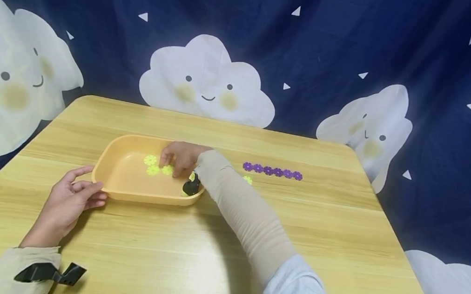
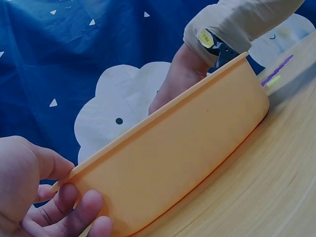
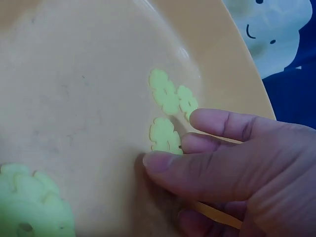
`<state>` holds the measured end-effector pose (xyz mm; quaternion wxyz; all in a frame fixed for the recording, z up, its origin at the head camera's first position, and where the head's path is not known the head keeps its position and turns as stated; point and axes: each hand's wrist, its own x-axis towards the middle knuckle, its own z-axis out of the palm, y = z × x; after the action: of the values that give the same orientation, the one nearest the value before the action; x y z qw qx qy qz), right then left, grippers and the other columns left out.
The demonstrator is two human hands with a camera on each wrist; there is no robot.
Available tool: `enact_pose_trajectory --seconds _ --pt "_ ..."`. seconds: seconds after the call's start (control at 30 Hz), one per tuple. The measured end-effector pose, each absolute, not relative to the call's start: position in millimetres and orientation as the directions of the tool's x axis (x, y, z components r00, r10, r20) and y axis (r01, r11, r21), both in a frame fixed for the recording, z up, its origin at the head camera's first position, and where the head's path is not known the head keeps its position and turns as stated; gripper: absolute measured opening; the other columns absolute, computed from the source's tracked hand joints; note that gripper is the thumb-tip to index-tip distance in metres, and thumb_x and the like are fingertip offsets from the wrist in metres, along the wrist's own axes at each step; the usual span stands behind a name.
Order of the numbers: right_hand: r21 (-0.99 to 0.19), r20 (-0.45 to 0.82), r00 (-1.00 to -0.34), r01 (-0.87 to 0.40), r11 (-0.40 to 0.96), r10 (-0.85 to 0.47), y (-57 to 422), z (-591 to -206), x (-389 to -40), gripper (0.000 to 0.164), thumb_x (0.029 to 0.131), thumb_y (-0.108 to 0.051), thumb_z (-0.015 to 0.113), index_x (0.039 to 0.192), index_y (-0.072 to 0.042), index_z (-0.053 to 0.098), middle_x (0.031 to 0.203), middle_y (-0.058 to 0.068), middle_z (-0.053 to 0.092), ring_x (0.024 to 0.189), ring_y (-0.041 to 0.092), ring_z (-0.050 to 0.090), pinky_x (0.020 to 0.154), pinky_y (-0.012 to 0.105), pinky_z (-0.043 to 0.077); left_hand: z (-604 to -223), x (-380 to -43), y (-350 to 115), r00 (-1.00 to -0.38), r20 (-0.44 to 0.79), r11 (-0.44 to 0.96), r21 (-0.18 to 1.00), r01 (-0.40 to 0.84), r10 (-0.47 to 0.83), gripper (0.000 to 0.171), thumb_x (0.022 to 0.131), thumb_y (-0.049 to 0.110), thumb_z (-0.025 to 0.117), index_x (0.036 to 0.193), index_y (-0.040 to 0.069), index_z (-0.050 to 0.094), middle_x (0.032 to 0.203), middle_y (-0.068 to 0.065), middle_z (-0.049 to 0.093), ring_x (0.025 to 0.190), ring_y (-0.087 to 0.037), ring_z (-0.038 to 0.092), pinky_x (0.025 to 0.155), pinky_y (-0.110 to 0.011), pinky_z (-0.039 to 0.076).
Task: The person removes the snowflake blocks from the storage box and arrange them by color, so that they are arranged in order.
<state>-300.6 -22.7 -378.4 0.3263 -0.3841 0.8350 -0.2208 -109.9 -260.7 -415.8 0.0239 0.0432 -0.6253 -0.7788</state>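
Observation:
My left hand [image 1: 69, 198] grips the near left corner of an orange plastic tray [image 1: 142, 198], with fingers beneath its rim. My right hand [image 1: 182, 156] reaches into the tray. Its thumb and fingers close around a yellow flower-shaped piece [image 3: 164, 132] at the tray floor. Two more yellow flower pieces [image 3: 164, 91] lie beside the fingertips. Another yellow shape [image 3: 32, 202] looms large at the lower left of the right wrist view. The tray wall hides the right fingers in the left wrist view.
Right of the tray, a row of several purple flower pieces [image 1: 273, 171] lies joined on the wooden table [image 1: 159, 252]. A yellow flower piece [image 1: 247, 180] sits just in front of the row, partly behind the right forearm. A dark blue curtain [image 1: 311, 46] with clouds hangs behind.

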Motion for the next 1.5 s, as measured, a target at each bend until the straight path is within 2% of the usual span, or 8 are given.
enact_pose_trajectory --seconds 0.43,0.6,0.7,0.83,0.97,1.2,1.4,1.5 --pt "-0.657 -0.462 -0.546 -0.319 0.683 -0.699 -18.8 -374.7 -286.4 0.042 0.074 0.013 0.077 0.109 -0.007 0.063 0.104 0.006 0.054 0.093 0.016 0.053 0.069 0.022 0.059 -415.3 -108.9 -261.0 -0.995 -0.038 -0.201 0.979 -0.020 -0.091 0.041 0.094 0.003 0.063 0.125 0.020 0.041 0.082 -0.003 0.066 0.068 -0.015 0.068 0.061 -0.024 0.060" --pt "-0.633 -0.457 -0.543 -0.358 0.686 -0.704 -19.6 -374.1 -286.7 0.033 0.075 0.013 0.077 0.098 -0.006 0.064 0.098 0.005 0.055 0.087 0.015 0.053 0.066 0.022 0.059 -415.1 -108.7 -261.4 -0.995 -0.032 -0.194 0.981 -0.014 -0.091 0.041 0.094 0.003 0.063 0.124 0.020 0.041 0.082 -0.002 0.066 0.068 -0.014 0.068 0.061 -0.024 0.060" --pt "-0.595 -0.454 -0.530 -0.418 0.687 -0.716 -19.3 -373.3 -289.1 0.030 0.077 0.009 0.077 0.096 -0.008 0.062 0.094 0.001 0.052 0.086 0.013 0.050 0.067 0.017 0.053 -415.4 -108.8 -261.5 -0.995 -0.029 -0.188 0.982 -0.011 -0.091 0.041 0.094 0.003 0.063 0.124 0.020 0.041 0.081 -0.002 0.067 0.068 -0.014 0.068 0.060 -0.024 0.060" --pt "-0.563 -0.450 -0.523 -0.463 0.685 -0.724 -18.9 -373.0 -293.2 0.026 0.083 0.001 0.075 0.100 -0.010 0.059 0.096 0.000 0.049 0.085 0.013 0.047 0.066 0.018 0.045 -416.2 -108.9 -261.8 -0.996 -0.021 -0.181 0.983 -0.005 -0.089 0.041 0.094 0.003 0.063 0.125 0.020 0.042 0.081 -0.001 0.067 0.068 -0.014 0.068 0.060 -0.023 0.060" --pt "-0.600 -0.459 -0.512 -0.424 0.678 -0.726 -18.0 -371.2 -294.8 0.025 0.087 -0.004 0.072 0.108 -0.010 0.060 0.101 0.003 0.049 0.077 0.011 0.050 0.063 0.018 0.049 -416.3 -108.8 -262.0 -0.996 -0.018 -0.181 0.983 -0.002 -0.087 0.041 0.094 0.003 0.063 0.125 0.020 0.042 0.081 -0.001 0.067 0.068 -0.014 0.068 0.060 -0.024 0.060" --pt "-0.588 -0.445 -0.477 -0.484 0.648 -0.758 -13.8 -360.2 -296.9 0.028 0.090 -0.004 0.068 0.116 -0.010 0.060 0.074 0.003 0.050 0.058 0.012 0.049 0.060 0.021 0.050 -415.7 -109.0 -261.0 -0.996 -0.024 -0.181 0.983 -0.007 -0.090 0.041 0.094 0.002 0.062 0.124 0.020 0.042 0.081 -0.002 0.067 0.068 -0.014 0.068 0.061 -0.023 0.060" --pt "-0.586 -0.413 -0.448 -0.536 0.608 -0.793 -8.3 -352.7 -299.7 0.032 0.093 -0.004 0.064 0.125 -0.008 0.060 0.070 0.007 0.060 0.074 0.023 0.065 0.073 0.027 0.058 -415.3 -108.8 -260.9 -0.996 -0.022 -0.184 0.983 -0.005 -0.090 0.041 0.094 0.002 0.062 0.124 0.020 0.042 0.081 -0.001 0.067 0.068 -0.014 0.068 0.061 -0.023 0.060" --pt "-0.594 -0.388 -0.449 -0.545 0.591 -0.805 -3.9 -349.5 -300.0 0.034 0.094 -0.002 0.063 0.128 -0.005 0.059 0.071 0.009 0.059 0.082 0.025 0.069 0.074 0.024 0.058 -415.4 -108.7 -260.9 -0.996 -0.018 -0.188 0.982 -0.001 -0.088 0.041 0.094 0.001 0.062 0.124 0.020 0.042 0.081 -0.001 0.067 0.068 -0.014 0.068 0.060 -0.023 0.060"
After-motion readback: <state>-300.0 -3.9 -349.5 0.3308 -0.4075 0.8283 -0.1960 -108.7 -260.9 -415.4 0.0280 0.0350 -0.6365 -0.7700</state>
